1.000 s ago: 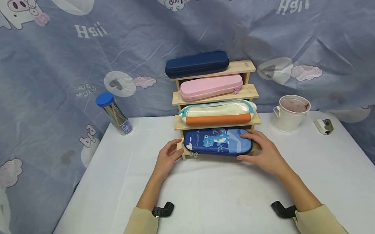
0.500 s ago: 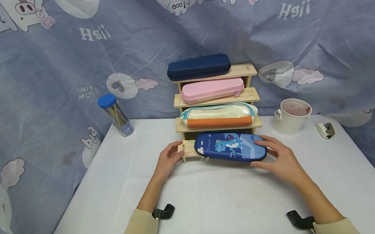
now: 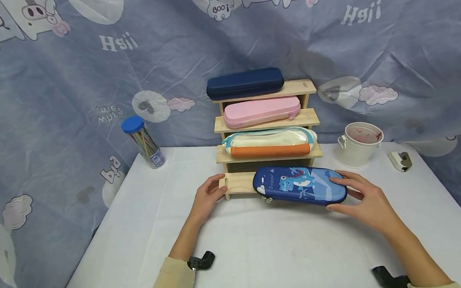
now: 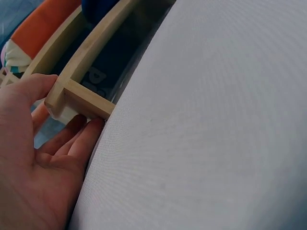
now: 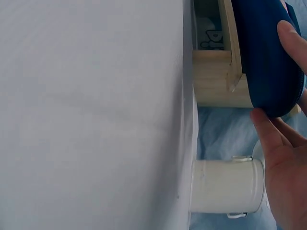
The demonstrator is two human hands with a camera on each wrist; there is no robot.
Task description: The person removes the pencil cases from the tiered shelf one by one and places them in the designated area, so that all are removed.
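Note:
A blue dinosaur pencil case sticks out to the right of the bottom step of a wooden stepped rack. My right hand grips the case's right end, thumb at its front edge and fingers over its top. At the rack's bottom left corner my left hand holds the wood, thumb on top and fingers against the end. Upper steps carry an orange and clear case, a pink case and a dark navy case.
The white table reaches from the rack to me. A blue-lidded tube of coloured sticks stands at the back left. At the back right sit a white tin bucket and a small stapler. A printed blue cloth hangs behind.
My right hand has slid the dinosaur case rightward, about half off the bottom step. The left hand has stayed on the rack's corner.

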